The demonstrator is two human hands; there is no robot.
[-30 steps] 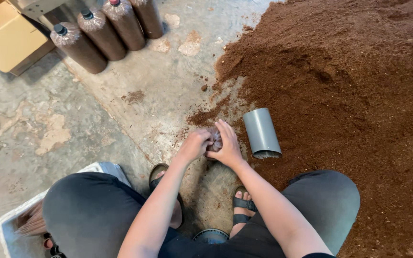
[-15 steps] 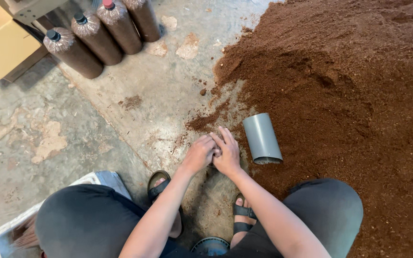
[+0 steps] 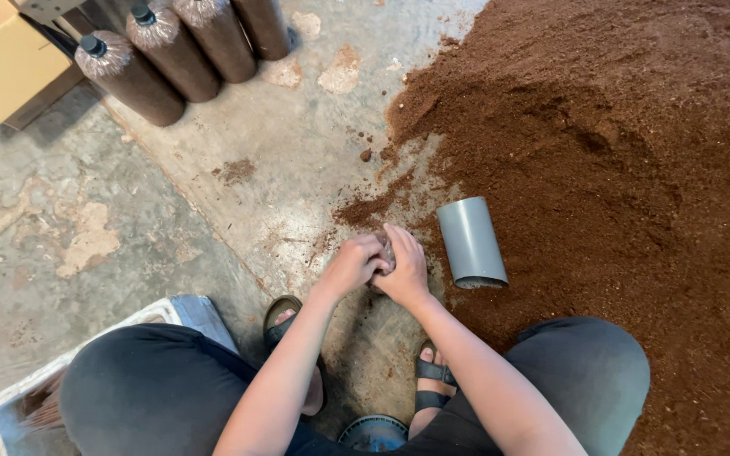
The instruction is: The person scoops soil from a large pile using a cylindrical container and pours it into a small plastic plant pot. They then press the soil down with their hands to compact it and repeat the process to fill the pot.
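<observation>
— Both hands meet low between the person's knees: the left hand [image 3: 350, 266] curled shut, the right hand [image 3: 405, 268] cupped closed against it, the two together clasping a small brownish lump [image 3: 386, 251] that barely shows between the fingers. What it is exactly cannot be told.

— And around them, biggest first?

— The heap of reddish-brown substrate [image 3: 601, 160] fills the whole right side of the view, spilling onto the concrete floor [image 3: 111, 228], which is grey, patched and stained. The person squats, dark trousers over both knees, feet in dark sandals [image 3: 433, 371] just below the hands.

— Anything on the left?

— A tan cardboard box [image 3: 2, 63] sits at the upper left corner. Beside it lie several filled cylindrical bags [image 3: 179, 51], brown, with dark capped necks, side by side and touching. At the lower left, partly under the left knee, a white crate [image 3: 183, 311] shows its rim.

— Nearer the hands?

— A short grey plastic pipe section [image 3: 471, 243] lies on its side just right of the right hand, at the edge of the heap, not touching it. Thin smears of loose substrate [image 3: 365, 209] lie on the floor just above the hands, and a small round dark object [image 3: 373, 433] shows at the bottom edge, too cropped to identify.
</observation>
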